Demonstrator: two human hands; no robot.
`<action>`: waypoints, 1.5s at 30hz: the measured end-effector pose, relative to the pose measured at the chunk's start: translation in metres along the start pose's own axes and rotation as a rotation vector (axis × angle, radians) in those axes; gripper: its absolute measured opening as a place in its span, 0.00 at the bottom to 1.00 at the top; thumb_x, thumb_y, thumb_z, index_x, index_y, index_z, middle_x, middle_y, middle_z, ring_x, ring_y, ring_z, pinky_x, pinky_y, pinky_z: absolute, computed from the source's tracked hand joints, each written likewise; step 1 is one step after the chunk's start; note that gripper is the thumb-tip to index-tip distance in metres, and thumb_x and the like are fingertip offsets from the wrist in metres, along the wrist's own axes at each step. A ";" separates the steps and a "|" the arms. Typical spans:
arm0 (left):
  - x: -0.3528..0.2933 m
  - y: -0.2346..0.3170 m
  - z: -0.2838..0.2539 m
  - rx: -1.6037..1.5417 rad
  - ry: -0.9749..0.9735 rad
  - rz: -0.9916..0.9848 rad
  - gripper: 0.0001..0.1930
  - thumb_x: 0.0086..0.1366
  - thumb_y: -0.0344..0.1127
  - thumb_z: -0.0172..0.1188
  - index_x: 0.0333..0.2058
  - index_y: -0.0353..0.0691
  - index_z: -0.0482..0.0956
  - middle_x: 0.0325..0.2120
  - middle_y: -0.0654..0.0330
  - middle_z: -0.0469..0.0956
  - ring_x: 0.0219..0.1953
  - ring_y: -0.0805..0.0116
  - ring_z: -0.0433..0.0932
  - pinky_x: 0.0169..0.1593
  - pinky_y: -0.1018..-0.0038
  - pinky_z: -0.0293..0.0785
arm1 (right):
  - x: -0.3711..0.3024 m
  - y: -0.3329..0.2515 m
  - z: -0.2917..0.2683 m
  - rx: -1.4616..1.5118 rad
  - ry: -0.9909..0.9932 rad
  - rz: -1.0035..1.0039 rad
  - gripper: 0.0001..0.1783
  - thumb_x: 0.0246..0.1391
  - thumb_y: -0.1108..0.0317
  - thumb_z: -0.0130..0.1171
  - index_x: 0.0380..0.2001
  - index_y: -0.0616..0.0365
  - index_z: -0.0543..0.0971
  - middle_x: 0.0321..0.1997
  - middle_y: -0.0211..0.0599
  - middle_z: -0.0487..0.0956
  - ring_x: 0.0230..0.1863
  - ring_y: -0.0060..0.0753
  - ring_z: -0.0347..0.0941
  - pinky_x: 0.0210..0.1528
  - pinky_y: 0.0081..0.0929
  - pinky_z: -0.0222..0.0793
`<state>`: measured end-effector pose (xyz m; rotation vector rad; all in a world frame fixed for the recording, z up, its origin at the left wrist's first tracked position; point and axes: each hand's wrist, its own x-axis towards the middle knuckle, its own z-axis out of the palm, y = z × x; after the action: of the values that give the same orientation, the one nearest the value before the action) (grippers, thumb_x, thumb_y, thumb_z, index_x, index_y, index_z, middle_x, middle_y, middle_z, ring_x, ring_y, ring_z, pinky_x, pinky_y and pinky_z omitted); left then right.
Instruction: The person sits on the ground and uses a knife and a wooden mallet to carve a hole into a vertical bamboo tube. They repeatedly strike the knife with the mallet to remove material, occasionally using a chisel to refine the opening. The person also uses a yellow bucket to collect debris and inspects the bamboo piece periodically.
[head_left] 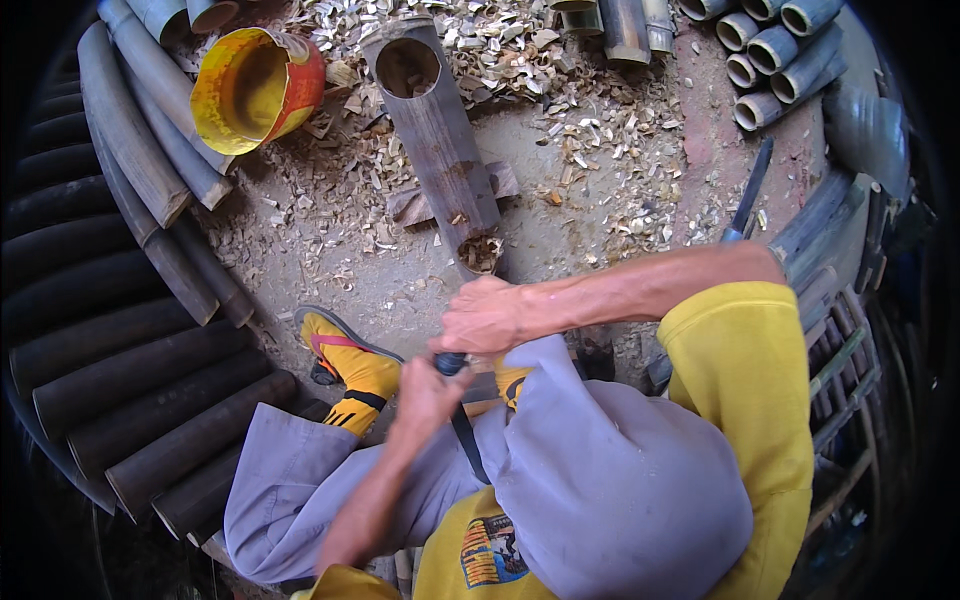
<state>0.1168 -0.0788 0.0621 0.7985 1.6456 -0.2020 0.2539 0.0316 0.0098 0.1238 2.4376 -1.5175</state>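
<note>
A thick bamboo pole (435, 145) lies ahead of me. It has a round hole cut in its far part and a rougher opening with shavings at its near part. My right hand (485, 317) is closed just below the near end of the pole; what its fingers hold is hidden. Below it, my left hand (430, 393) wraps around a long dark tool (466, 440) with a black grip, its narrow shaft slanting down toward my lap. A scrap of wood (410, 208) sits under the pole.
Pale shavings (615, 160) cover the floor. A yellow-red bucket (258, 90) stands far left. Dark bamboo lengths (150, 385) line the left side, and cut bamboo tubes (775, 50) are stacked far right. A dark blade with a blue handle (733, 234) lies beyond my right forearm.
</note>
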 end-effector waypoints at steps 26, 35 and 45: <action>0.104 0.180 -0.150 1.393 0.145 0.928 0.10 0.33 0.37 0.66 0.18 0.40 0.81 0.18 0.54 0.79 0.24 0.56 0.80 0.28 0.66 0.76 | 0.020 0.002 -0.021 0.326 1.323 0.495 0.21 0.45 0.78 0.53 0.47 0.60 0.67 0.33 0.54 0.76 0.34 0.58 0.77 0.34 0.53 0.73; 0.016 0.020 -0.096 -0.383 -0.304 0.102 0.12 0.53 0.35 0.65 0.29 0.35 0.73 0.17 0.62 0.73 0.15 0.73 0.72 0.19 0.77 0.69 | -0.048 -0.062 -0.016 -0.044 1.379 0.288 0.46 0.39 0.60 0.67 0.63 0.57 0.61 0.52 0.48 0.71 0.56 0.45 0.66 0.59 0.41 0.61; -0.008 0.072 0.035 0.337 0.091 1.038 0.31 0.56 0.43 0.63 0.55 0.33 0.68 0.53 0.47 0.68 0.55 0.58 0.70 0.55 0.62 0.69 | -0.137 -0.030 0.048 0.910 1.800 0.690 0.20 0.55 0.68 0.54 0.49 0.66 0.66 0.27 0.31 0.73 0.23 0.23 0.71 0.20 0.19 0.68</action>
<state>0.1879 -0.0471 0.0822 1.8268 1.0991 0.3066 0.3875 -0.0158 0.0525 3.0862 1.3209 -2.2087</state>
